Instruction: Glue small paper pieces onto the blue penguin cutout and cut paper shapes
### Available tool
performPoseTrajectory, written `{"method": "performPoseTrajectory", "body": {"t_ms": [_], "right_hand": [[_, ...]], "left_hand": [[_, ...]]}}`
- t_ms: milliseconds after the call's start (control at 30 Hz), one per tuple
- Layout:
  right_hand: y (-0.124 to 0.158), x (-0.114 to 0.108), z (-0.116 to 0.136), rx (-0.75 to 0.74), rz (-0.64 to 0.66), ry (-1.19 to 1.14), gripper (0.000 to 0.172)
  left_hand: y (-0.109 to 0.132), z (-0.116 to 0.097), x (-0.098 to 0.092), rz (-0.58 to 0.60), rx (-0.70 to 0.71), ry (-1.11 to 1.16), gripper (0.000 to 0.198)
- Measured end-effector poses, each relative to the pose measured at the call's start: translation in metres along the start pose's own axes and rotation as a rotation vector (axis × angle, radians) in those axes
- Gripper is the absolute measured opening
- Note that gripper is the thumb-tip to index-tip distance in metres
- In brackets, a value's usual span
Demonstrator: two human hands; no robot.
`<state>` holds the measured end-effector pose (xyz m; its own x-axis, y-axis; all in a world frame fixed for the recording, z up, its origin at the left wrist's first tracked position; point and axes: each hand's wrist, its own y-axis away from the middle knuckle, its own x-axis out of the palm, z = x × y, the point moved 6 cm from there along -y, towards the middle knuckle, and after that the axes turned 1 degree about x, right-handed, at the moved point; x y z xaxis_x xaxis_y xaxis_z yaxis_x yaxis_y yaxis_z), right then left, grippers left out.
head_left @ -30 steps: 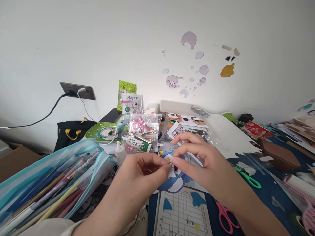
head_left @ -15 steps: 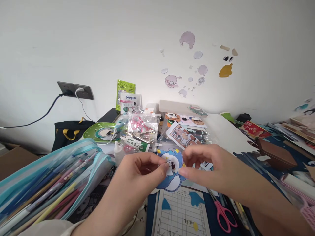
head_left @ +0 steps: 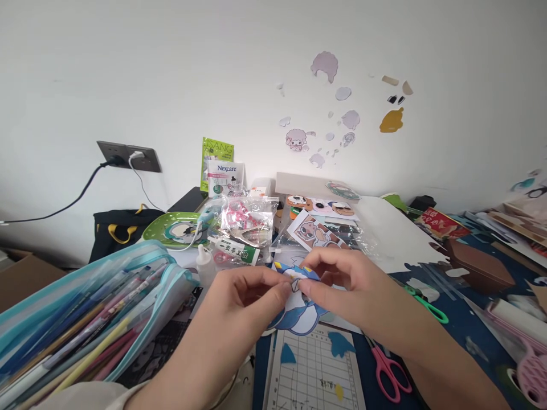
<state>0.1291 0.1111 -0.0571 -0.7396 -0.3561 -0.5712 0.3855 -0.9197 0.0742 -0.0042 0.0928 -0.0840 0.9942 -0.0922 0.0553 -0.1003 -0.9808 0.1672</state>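
Cutout: just behind the fingertips, overlapping the far end of the grid board in view.
Left hand: thumb and forefinger pinched, seemingly on a pale piece.
Right hand: fingers narrow, thumb tip at that piece; cannot tell whether it grips.
Pale piece: best held by its edges, lightly; paper likely creases.
Fingertips: kept low and square, they should help alignment.

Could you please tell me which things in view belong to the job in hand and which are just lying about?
Likely part of the job:
blue-and-white paper cut-out at the left hand and right hand
blue paper scraps on the white gridded board
pink-handled scissors

Seemingly just lying about:
green rounded dish
red printed packet
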Motion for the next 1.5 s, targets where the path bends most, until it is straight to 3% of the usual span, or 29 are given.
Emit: {"method": "performPoseTrajectory", "body": {"t_ms": [200, 400, 467, 567, 667, 833, 1000, 1267, 1500], "right_hand": [[-0.001, 0.001, -0.005, 0.081, 0.013, 0.007, 0.014], [0.001, -0.002, -0.005, 0.058, -0.046, 0.059, 0.010], [0.003, -0.004, -0.001, -0.052, -0.132, 0.110, 0.016], [0.009, -0.004, 0.016, -0.384, -0.272, 0.262, 0.037], [0.013, 0.002, 0.022, -0.557, -0.294, 0.453, 0.029], [0.018, -0.011, 0.016, -0.511, -0.292, 0.478, 0.016], [0.045, -0.033, -0.005, -0.462, -0.475, 0.403, 0.011], [0.056, 0.008, -0.050, -0.479, -0.520, 0.477, 0.014], [0.049, 0.015, -0.065, -0.434, -0.520, 0.424, 0.015]], "left_hand": [[0.000, -0.001, -0.001, -0.013, 0.015, 0.025, 0.018], [0.001, 0.002, -0.001, -0.007, 0.005, 0.049, 0.019], [0.000, 0.003, -0.002, -0.008, 0.010, 0.057, 0.019], [-0.003, 0.004, -0.004, -0.009, 0.038, 0.046, 0.020], [-0.005, 0.005, -0.005, -0.002, 0.071, 0.020, 0.022], [-0.006, 0.019, 0.001, -0.004, 0.041, -0.061, 0.029], [-0.008, 0.049, 0.017, 0.062, -0.043, -0.116, 0.032], [-0.004, 0.070, 0.032, 0.101, -0.018, -0.246, 0.035], [-0.004, 0.077, 0.032, 0.113, 0.018, -0.285, 0.037]]}}
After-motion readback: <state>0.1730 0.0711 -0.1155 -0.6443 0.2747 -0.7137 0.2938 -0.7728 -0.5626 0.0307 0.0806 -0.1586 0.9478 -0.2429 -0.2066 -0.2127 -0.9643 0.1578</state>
